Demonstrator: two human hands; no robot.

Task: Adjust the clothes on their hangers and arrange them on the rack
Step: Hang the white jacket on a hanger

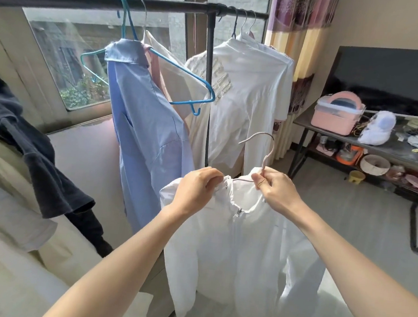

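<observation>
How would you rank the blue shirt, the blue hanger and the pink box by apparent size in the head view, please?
1. Blue shirt, clearly largest.
2. Blue hanger.
3. Pink box, though it stands farther away, so the last two are uncertain.

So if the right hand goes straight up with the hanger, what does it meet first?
Probably the white shirts hanging on the rail. The right hand sits below them, though depth is unclear.
</observation>
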